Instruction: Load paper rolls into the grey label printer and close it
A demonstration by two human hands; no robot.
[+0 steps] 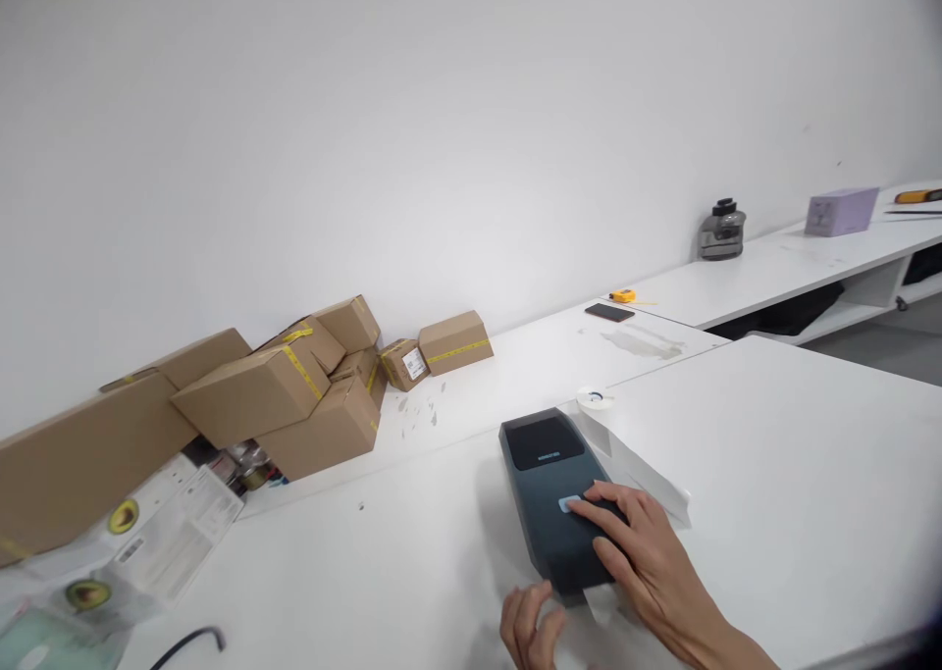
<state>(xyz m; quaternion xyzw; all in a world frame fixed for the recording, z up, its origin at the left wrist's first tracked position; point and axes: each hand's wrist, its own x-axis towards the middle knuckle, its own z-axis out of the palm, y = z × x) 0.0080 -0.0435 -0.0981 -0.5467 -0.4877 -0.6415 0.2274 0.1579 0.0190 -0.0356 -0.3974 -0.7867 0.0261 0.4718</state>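
A dark blue-grey label printer (541, 513) lies on the white table, with a black window at its far end and a light-blue button on top. My right hand (648, 552) rests over its near right part, fingers stretched out, the index fingertip on the button. By the printer's near end is my left hand (530, 626), fingers loosely bent and apart, with nothing seen in them; its lower part is cut off by the frame edge. White paper (640, 474) runs along the printer's right side from a small roll (595, 398) behind it. A bit of white shows under the near end.
Cardboard boxes (250, 395) with yellow tape are piled at left, near a plastic mailer with avocado prints (162, 533) and a black cable (187, 643). Farther back are a phone (609, 312), a yellow tape measure (622, 296), a grey jug (722, 231) and a lilac box (841, 212).
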